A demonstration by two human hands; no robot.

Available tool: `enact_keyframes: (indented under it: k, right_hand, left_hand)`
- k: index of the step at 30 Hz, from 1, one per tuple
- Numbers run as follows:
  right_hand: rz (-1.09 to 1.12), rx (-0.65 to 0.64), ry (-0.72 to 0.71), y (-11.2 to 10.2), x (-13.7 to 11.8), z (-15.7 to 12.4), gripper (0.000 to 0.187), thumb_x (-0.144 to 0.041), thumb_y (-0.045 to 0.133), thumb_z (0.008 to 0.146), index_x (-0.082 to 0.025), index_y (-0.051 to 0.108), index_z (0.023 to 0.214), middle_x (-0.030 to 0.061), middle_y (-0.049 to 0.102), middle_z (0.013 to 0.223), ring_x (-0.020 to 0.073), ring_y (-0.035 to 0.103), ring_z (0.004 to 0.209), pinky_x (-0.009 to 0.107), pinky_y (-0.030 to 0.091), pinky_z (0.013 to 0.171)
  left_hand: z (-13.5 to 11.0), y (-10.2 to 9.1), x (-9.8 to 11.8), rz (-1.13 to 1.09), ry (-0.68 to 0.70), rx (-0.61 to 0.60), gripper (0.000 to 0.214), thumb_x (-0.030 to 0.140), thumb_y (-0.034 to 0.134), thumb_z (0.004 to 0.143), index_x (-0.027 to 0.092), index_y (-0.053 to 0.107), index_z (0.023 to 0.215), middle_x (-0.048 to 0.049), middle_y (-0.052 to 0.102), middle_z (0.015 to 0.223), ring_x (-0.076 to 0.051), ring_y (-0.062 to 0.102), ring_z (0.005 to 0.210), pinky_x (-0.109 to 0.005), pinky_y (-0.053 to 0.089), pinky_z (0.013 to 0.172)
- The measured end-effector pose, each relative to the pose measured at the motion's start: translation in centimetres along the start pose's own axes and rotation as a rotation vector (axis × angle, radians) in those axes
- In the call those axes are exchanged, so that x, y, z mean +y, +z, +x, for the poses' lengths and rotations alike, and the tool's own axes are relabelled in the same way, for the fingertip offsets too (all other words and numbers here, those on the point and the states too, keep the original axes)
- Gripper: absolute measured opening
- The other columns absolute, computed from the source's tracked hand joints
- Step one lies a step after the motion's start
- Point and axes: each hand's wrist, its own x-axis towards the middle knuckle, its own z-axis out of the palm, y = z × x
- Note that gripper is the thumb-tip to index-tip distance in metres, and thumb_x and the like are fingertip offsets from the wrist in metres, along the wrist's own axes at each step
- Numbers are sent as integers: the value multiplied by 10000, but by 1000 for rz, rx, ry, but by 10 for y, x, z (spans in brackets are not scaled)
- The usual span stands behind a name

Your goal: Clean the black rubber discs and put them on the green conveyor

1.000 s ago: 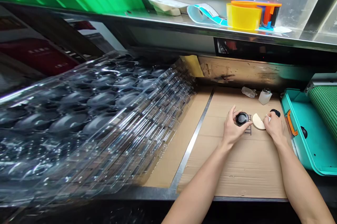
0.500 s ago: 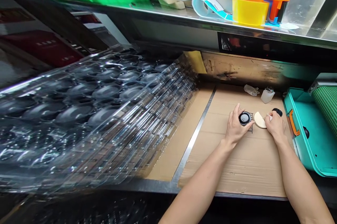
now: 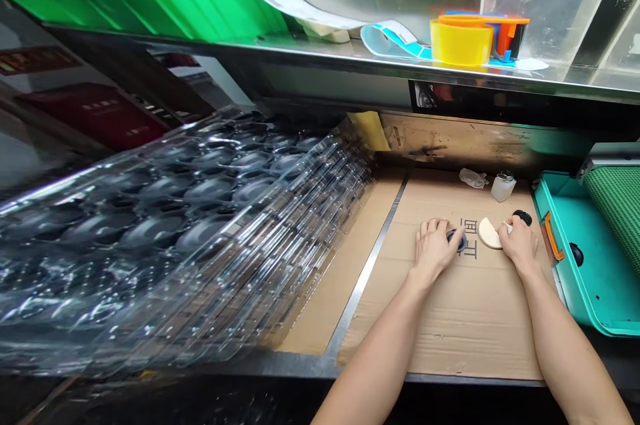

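Working on a cardboard sheet (image 3: 450,338) w/ both hands. Left hand (image 3: 434,248) is curled over a round black compact (image 3: 456,238), fingers (image 3: 435,228) together & clamped on it, compact mostly hidden, just beside printed black characters (image 3: 469,246). Right hand (image 3: 520,245) sits at 3 o'clock from the compact, fingertips (image 3: 504,236) pinched on the edge of a cream half-moon sponge puff (image 3: 489,233). Small black disc (image 3: 522,217) at 12 o'clock from right hand, near it, not touching. At 12 o'clock on the board: small clear plastic bottle (image 3: 503,187) & crumpled clear bag (image 3: 473,178). Teal bin (image 3: 560,278) w/ orange handle (image 3: 551,235) at 3 o'clock. Big stack of clear blister trays (image 3: 175,232) at 9 o'clock. Up on steel shelf (image 3: 350,55): yellow cup (image 3: 461,42), blue-&-white label strip (image 3: 395,38).
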Motion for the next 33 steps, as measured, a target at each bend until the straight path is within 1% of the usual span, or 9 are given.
enact_keyframes:
  k: [3,7,10,15,18,22,26,30,33]
  right_hand:
    - [-4,16,2,3,0,-1,270,-345,458,954,-209,630,1111,89,669,1109,224,624,951,290,384,749]
    - [12,11,5,6,2,-1,247,-339,460,954,-219,620,1098,79,669,1109,223,631,964,293,388,752]
    - [24,14,-3,8,2,-2,233,-330,454,954,-221,610,1089,75,671,1102,227,638,970,298,393,754]
    - [47,3,-6,8,1,-4,254,-331,432,960,-222,608,1108,81,671,1086,230,653,952,309,407,781]
    - [61,-27,0,9,2,-4,276,-325,424,960,-220,606,1140,92,668,1100,235,654,986,316,415,812]
    - [71,-17,-8,13,2,-3,264,-309,429,950,-219,594,1135,91,665,1144,234,654,1009,316,424,815]
    - [63,-35,-8,14,-1,-4,264,-307,421,959,-221,582,1150,94,661,1160,229,659,1019,318,435,823]
    - [78,-39,-1,12,-4,-7,256,-312,433,966,-209,590,1140,98,669,1151,231,668,1020,325,449,833]
    - [105,-33,-19,13,-6,-9,263,-305,423,977,-194,595,1142,108,672,1155,235,671,1034,338,462,855]
  left_hand:
    - [-9,0,9,59,6,-53,622,729,579,841,204,690,1157,-156,606,1193,-346,502,1176,-455,406,982]
    - [-13,6,10,86,62,-110,513,577,621,874,223,676,1241,-138,591,1168,-319,516,1149,-431,404,982]
    - [-11,8,6,75,80,-137,507,474,634,876,222,643,1316,-135,587,1202,-314,515,1169,-426,408,991]
    - [-7,1,0,9,127,-220,501,355,651,846,216,633,1327,-127,599,1273,-308,512,1205,-436,409,1042]
    - [-8,-10,-7,-63,209,-324,456,280,661,813,214,669,1264,-110,609,1289,-293,520,1213,-421,416,1067]
    - [-18,-38,-26,-139,339,-530,483,200,675,759,231,689,1241,-81,611,1319,-268,515,1268,-398,381,1139]
    - [-33,-70,-48,-105,354,-689,521,155,645,744,260,687,1253,-65,590,1380,-259,502,1325,-415,338,1191]
    - [-45,-92,-65,-27,313,-725,552,132,619,727,277,691,1255,-65,589,1407,-267,504,1350,-442,336,1203]
    - [-47,-98,-63,-12,276,-685,561,219,689,741,308,680,1295,-78,588,1437,-309,506,1366,-482,349,1200]
